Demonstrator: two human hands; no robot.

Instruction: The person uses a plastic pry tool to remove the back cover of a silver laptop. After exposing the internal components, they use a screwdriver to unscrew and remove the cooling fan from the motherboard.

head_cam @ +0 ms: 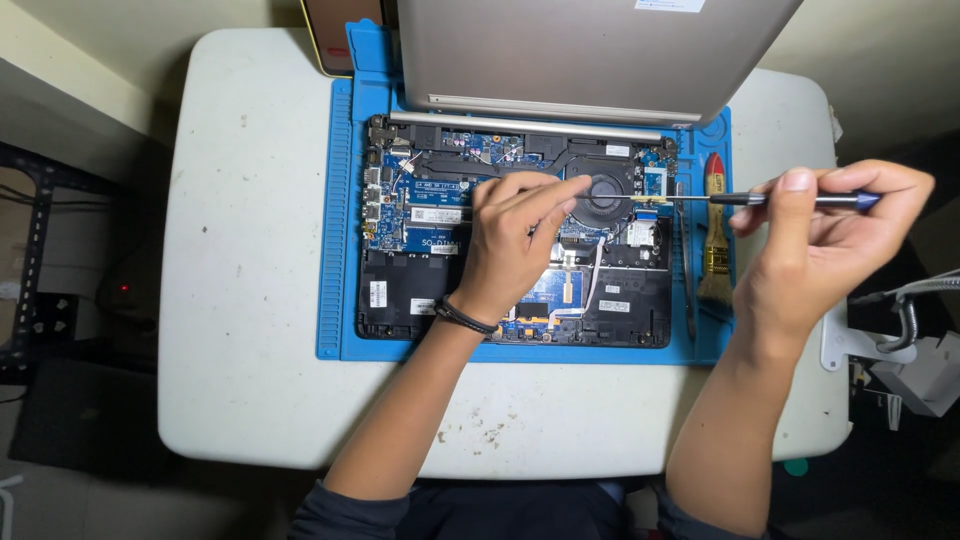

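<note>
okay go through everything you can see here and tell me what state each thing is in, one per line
Laptop: bottom cover off, board exposed, on the blue mat.
Fan: uncovered.
Screwdriver: held level, tip over the board.
Left hand: resting on the board.
Right hand: gripping the screwdriver.
Brush: lying on the mat, unused.

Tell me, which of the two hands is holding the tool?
The right hand. It pinches a slim screwdriver sideways, tip toward the open laptop. The left hand, with the dark wristband, holds no tool; it rests on the circuit board beside the round fan.
</note>
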